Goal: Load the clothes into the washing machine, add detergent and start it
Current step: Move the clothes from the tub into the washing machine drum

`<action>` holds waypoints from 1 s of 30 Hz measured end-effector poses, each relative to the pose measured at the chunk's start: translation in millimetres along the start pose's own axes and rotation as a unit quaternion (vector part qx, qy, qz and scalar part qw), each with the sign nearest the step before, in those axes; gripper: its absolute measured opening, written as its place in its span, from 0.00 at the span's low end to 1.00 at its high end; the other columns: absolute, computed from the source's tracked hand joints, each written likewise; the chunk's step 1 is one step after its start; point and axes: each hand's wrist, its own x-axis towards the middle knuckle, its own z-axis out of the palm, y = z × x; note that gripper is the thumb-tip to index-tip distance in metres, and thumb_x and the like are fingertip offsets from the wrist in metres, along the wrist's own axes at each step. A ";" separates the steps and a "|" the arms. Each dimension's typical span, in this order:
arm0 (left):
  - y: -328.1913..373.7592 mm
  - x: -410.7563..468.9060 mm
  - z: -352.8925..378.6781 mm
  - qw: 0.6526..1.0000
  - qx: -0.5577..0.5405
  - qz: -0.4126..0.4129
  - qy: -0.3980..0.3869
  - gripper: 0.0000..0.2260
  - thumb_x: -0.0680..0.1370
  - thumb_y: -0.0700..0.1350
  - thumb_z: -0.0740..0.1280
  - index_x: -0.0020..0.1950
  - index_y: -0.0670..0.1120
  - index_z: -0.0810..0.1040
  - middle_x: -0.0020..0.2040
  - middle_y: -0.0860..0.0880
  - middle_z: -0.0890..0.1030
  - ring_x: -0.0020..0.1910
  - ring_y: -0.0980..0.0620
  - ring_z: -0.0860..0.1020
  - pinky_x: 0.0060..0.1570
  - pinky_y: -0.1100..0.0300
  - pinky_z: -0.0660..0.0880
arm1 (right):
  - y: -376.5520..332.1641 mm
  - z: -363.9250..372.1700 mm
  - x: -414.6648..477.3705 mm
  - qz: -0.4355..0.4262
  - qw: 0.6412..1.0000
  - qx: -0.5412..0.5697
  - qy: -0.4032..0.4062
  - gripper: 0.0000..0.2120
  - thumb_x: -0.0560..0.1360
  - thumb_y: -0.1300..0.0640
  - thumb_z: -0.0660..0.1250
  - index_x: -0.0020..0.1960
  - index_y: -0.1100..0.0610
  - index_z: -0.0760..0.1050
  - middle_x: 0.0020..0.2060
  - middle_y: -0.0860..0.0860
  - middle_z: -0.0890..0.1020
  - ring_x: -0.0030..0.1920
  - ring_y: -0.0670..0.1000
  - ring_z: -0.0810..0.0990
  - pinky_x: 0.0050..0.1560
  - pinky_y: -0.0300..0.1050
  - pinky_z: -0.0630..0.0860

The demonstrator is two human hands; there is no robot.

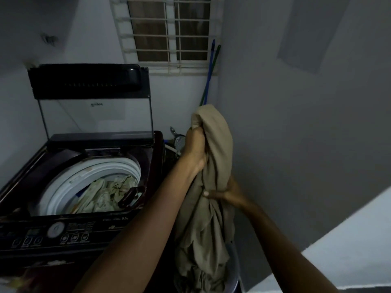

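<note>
A bunched tan garment (213,166) hangs to the right of the open washing machine (84,187), its lower end trailing into a basket (234,278). The left hand (195,149) clenches it near the top and the right hand (224,194) pinches its middle. Loading is under way: patterned clothes (105,191) already lie in the drum, and next the garment needs swinging left over the opening.

Two bare forearms reach in from the bottom edge, sleeveless as far as shown, the left hand (195,150) and right hand (227,192) without rings or watch.
</note>
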 end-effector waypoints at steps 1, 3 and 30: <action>4.3 -3.0 1.9 0.999 -0.035 -0.014 -0.020 0.17 0.85 0.49 0.56 0.49 0.43 0.80 0.42 0.45 0.83 0.41 0.47 0.81 0.40 0.56 0.80 | 6.1 11.5 1.1 0.019 1.000 0.004 -0.004 0.48 0.59 0.42 0.81 0.73 0.51 0.65 0.65 0.45 0.75 0.63 0.45 0.76 0.62 0.44 0.75; 9.6 -2.0 -3.7 0.998 -0.058 -0.010 -0.035 0.18 0.85 0.50 0.54 0.48 0.45 0.80 0.41 0.46 0.82 0.40 0.48 0.80 0.42 0.55 0.80 | 7.3 22.3 4.6 0.050 0.997 0.030 0.046 0.34 0.68 0.49 0.77 0.70 0.58 0.71 0.62 0.49 0.78 0.58 0.48 0.78 0.53 0.38 0.75; -37.4 13.1 -66.3 0.953 0.297 0.062 0.017 0.49 0.67 0.59 0.78 0.76 0.44 0.52 0.70 0.49 0.67 0.68 0.49 0.70 0.61 0.52 0.75 | -15.8 -52.7 -0.3 0.110 0.974 -0.060 0.187 0.18 0.63 0.50 0.72 0.49 0.57 0.77 0.45 0.54 0.82 0.44 0.52 0.81 0.42 0.44 0.76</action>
